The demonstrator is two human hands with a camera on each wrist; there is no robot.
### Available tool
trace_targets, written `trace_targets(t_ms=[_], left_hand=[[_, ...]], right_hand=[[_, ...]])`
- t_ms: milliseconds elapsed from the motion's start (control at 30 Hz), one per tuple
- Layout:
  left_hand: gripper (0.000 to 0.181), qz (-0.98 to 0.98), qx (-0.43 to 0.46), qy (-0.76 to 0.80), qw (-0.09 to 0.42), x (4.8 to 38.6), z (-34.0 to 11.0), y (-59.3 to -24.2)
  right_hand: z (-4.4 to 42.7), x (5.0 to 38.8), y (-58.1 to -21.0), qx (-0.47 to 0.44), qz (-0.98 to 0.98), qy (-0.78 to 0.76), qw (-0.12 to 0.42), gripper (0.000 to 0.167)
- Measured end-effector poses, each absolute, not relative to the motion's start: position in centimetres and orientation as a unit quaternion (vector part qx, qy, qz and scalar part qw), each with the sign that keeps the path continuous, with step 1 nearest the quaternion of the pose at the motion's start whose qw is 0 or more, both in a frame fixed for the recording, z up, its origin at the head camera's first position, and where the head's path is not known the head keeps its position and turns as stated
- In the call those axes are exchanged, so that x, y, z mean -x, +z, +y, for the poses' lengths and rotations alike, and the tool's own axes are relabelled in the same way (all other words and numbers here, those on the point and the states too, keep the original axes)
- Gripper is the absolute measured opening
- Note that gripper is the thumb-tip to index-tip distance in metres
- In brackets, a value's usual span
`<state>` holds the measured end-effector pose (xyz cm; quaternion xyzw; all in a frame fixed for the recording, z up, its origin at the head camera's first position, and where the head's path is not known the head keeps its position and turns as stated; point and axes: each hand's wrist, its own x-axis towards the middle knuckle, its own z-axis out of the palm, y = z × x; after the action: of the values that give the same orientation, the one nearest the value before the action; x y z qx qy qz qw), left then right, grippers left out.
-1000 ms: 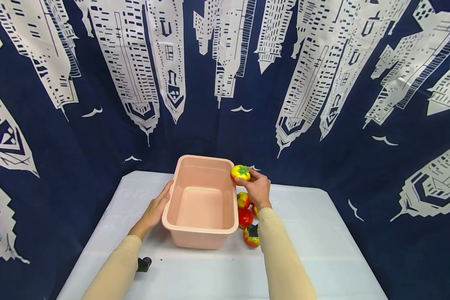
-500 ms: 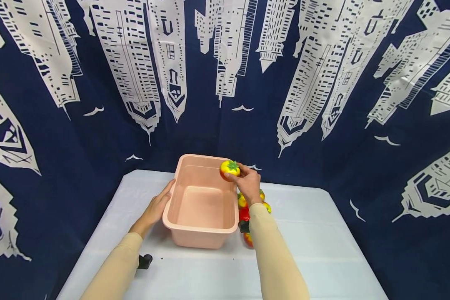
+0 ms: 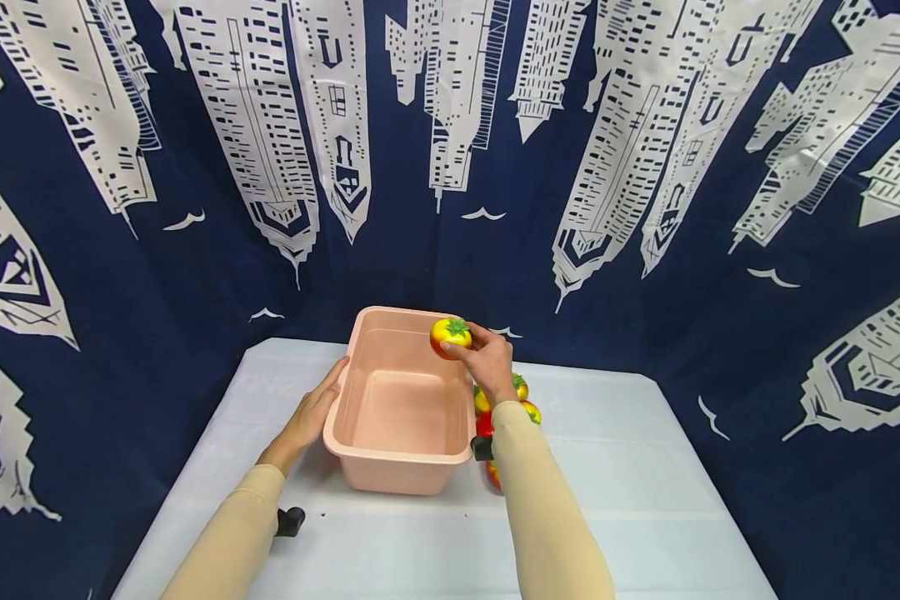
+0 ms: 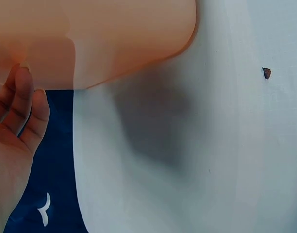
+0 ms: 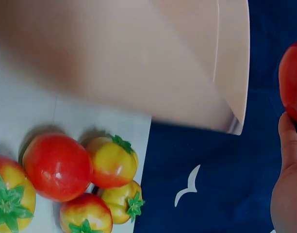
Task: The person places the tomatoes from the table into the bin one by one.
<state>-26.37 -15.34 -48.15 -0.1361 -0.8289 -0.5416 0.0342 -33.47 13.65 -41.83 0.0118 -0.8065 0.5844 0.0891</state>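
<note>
A pink plastic tub [image 3: 412, 457] stands on the table, with bare floor showing inside it. My right hand [image 3: 490, 364] pinches a yellow and red tomato [image 3: 450, 337] with a green leafy top, holding it over the tub's far right corner. In the right wrist view only the red side of that tomato [image 5: 293, 83] shows, at the right edge. My left hand [image 3: 311, 417] rests along the tub's left side, its fingers nearly straight against the outer wall. In the left wrist view the fingertips [image 4: 23, 80] touch the wall near the rim.
Several more tomatoes [image 5: 58, 166], red and yellow, lie on the table to the right of the tub, partly hidden by my right arm in the head view. A white cloth covers the table [image 3: 630, 467]. Behind hangs a dark blue curtain [image 3: 420, 258] with white buildings.
My right hand has carried the tomato leftward, from the tub's right rim to above its inside. The left hand and the tub have stayed in place.
</note>
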Motion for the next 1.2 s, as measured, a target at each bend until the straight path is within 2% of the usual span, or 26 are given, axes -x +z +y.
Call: trace_targets(t_ms=[200,400,600,767,1000,1200], left_hand=[[0.051,-0.83,0.126,-0.543,0.026,26.2,-15.1,-47.9],[0.052,-0.828,0.128,-0.546,0.016,26.1,-15.2,-47.9],[0.051,-0.825,0.12,-0.552,0.006,26.1,-15.2,-47.9],[0.051,-0.824,0.123,-0.553,0.006,26.2,-15.2,-48.0],[0.051,-0.826,0.124,-0.55,0.009,26.2,-15.1,-48.0],[0.052,-0.815,0.126,-0.565,0.001,26.6,-15.2,-48.7]], right_hand=[[12.8,33.6,-41.8,-0.032,-0.801,0.589,0.103,0.06],[11.5,33.9,-42.1,-0.059,-0.777,0.619,0.099,0.051],[10.7,34.0,-42.2,-0.06,-0.797,0.593,0.095,0.049],[10.7,33.9,-42.1,-0.06,-0.799,0.591,0.094,0.051],[11.6,33.9,-42.3,-0.045,-0.786,0.608,0.099,0.064],[12.3,34.0,-42.2,-0.05,-0.789,0.603,0.108,0.064]])
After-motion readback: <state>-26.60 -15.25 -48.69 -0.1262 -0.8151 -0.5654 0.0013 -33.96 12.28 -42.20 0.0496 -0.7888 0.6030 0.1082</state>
